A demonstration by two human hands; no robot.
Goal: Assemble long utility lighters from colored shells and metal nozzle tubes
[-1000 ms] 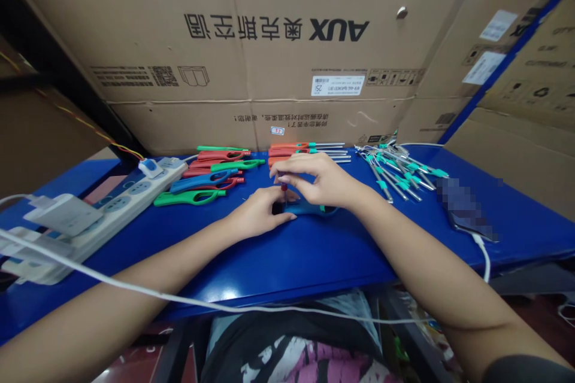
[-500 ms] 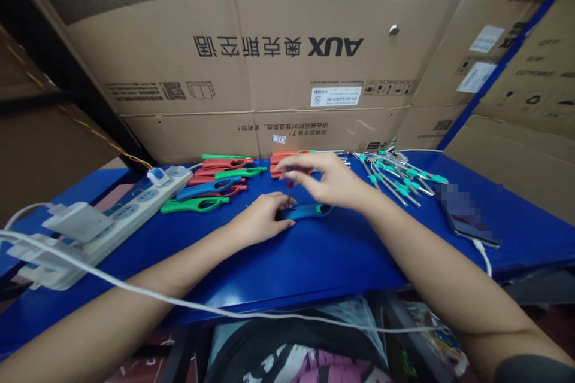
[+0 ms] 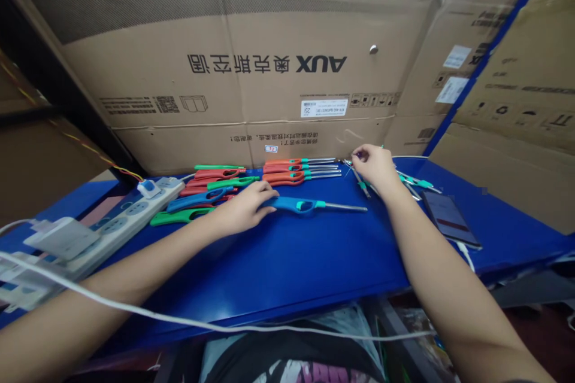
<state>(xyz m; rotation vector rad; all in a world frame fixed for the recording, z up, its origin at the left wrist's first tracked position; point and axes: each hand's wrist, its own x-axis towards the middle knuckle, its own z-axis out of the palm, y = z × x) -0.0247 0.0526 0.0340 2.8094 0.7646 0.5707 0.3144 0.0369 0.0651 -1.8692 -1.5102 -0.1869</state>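
My left hand is closed around the rear of a blue long-neck lighter, which lies on the table with its metal tube pointing right. Up at the back, my right hand is pinched at the edge of a pile of metal lighter tubes with teal parts. A small dark spot shows at its fingertips, but what it holds is unclear. Just behind the blue lighter rest several orange-red lighters with tubes. To the left of them are loose green, red and blue lighter handles.
A white power strip with chargers stands on the left of the blue table. A white cable hangs across the front. At right lies a phone on a cord. Cardboard walls the back.
My right hand has left the blue lighter, where it held a small red-handled screwdriver upright, and moved right to the tube pile. My left hand stays on the lighter, whose tube now shows.
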